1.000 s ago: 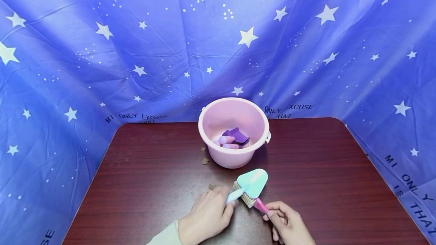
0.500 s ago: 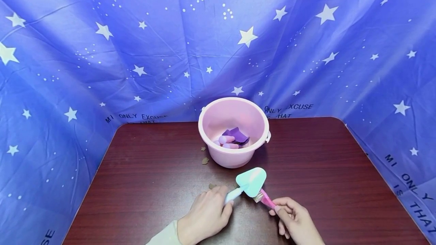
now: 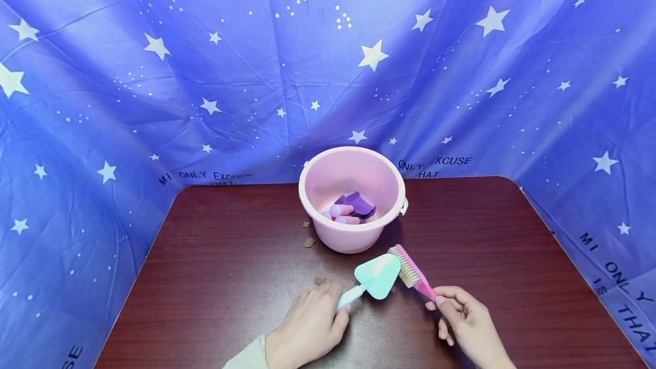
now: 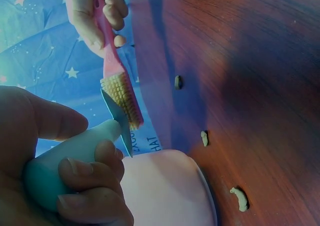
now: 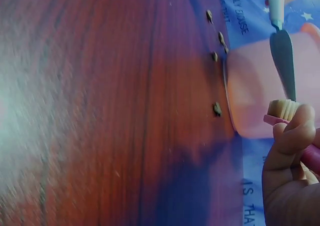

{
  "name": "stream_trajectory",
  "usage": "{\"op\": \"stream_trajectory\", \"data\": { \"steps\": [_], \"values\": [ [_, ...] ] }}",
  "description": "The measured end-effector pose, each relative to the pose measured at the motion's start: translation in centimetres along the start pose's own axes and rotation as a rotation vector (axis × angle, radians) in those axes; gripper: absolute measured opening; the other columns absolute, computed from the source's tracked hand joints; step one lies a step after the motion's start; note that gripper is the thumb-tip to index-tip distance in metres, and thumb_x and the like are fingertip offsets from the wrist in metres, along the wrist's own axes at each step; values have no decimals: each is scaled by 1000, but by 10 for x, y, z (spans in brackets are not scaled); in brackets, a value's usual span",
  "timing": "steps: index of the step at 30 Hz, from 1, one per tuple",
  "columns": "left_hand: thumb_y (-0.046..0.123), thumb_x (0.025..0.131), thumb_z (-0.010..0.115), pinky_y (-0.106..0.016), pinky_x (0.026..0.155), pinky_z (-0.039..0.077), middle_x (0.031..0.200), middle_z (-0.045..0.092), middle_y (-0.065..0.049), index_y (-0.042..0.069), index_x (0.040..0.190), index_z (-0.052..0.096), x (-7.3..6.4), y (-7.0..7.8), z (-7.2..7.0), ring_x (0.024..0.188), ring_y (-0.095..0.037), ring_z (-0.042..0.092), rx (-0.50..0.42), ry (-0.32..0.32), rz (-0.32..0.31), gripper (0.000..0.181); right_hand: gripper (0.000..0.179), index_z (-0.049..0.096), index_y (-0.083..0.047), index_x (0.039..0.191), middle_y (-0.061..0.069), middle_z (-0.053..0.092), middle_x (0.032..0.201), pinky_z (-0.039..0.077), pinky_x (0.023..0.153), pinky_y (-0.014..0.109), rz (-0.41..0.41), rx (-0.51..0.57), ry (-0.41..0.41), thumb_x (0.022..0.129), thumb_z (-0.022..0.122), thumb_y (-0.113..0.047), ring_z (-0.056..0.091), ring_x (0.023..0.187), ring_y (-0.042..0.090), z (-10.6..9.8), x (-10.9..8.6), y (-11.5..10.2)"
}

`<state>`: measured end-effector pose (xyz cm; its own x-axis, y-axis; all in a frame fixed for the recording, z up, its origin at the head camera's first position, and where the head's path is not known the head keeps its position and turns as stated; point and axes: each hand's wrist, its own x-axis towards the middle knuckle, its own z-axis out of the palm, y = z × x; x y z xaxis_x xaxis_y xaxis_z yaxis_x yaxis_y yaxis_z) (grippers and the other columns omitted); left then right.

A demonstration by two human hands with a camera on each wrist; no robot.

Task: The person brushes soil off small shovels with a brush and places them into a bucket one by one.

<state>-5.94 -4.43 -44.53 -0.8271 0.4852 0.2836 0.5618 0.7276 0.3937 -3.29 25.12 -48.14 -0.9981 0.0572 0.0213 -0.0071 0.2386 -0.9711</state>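
Note:
In the head view my left hand [image 3: 307, 323] grips the pale handle of a small trowel [image 3: 378, 276] with a mint-green blade. My right hand [image 3: 468, 318] pinches the handle of a pink brush [image 3: 412, 269]. The brush's cream bristles [image 4: 120, 94] face the trowel's right edge; in the left wrist view they overlap the blade, and whether they touch it I cannot tell. Both tools appear raised above the table. Small brown scraps [image 3: 309, 242] lie on the table left of the trowel and partly beneath it; several scraps [image 5: 217, 108] show in the right wrist view.
Behind the tools stands a pink bucket [image 3: 348, 239] with purple pieces [image 3: 357, 205] and pink-lilac rounded pieces [image 3: 342, 210] inside. The dark red-brown wooden table [image 3: 220, 255] ends at a blue starry curtain [image 3: 246, 84] at the back and sides.
The brush has moved right, out from beneath the trowel blade to beside its right edge, and its bristles now show. My left hand and the trowel have hardly moved.

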Motion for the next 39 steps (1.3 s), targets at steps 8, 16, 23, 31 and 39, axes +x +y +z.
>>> {"op": "stream_trajectory", "data": {
  "steps": [8, 16, 23, 31, 39],
  "values": [
    [22, 84, 63, -27, 43, 31, 62, 36, 12, 20, 74, 46, -1, 0, -1, 51, -8, 41, -22, -33, -18, 19, 16, 54, 7, 108, 20, 67, 82, 40, 36, 33, 2, 19, 31, 98, 50, -4, 50, 41, 15, -8, 4, 0],
    [21, 84, 62, -26, 42, 29, 63, 35, 11, 20, 74, 43, 1, 1, 0, 49, -8, 39, -25, 23, -1, 21, 15, 56, 5, 108, 19, 67, 82, 41, 35, 33, 9, 10, -12, 97, 51, -3, 51, 41, 15, 1, -1, 5],
    [20, 84, 62, -26, 43, 30, 66, 37, 11, 18, 80, 49, 5, 6, -2, 51, -6, 39, -39, 32, 12, 14, 15, 55, 5, 109, 21, 67, 86, 44, 37, 33, 118, 22, -125, 96, 50, -1, 52, 43, 13, 20, -9, 4],
    [21, 83, 63, -26, 43, 29, 64, 35, 11, 19, 74, 43, 5, 8, -2, 50, -9, 40, -19, 52, 31, 21, 18, 53, 8, 110, 20, 66, 85, 45, 38, 32, 129, 75, -272, 97, 49, -3, 52, 42, 11, 31, -13, 4],
    [21, 83, 63, -26, 44, 30, 65, 36, 11, 19, 76, 45, 2, 7, 0, 54, -8, 41, -21, 30, 33, 19, 18, 52, 8, 111, 19, 67, 85, 45, 37, 32, 112, 84, -245, 97, 49, -2, 52, 43, 10, 32, -14, 2]
  ]
}}
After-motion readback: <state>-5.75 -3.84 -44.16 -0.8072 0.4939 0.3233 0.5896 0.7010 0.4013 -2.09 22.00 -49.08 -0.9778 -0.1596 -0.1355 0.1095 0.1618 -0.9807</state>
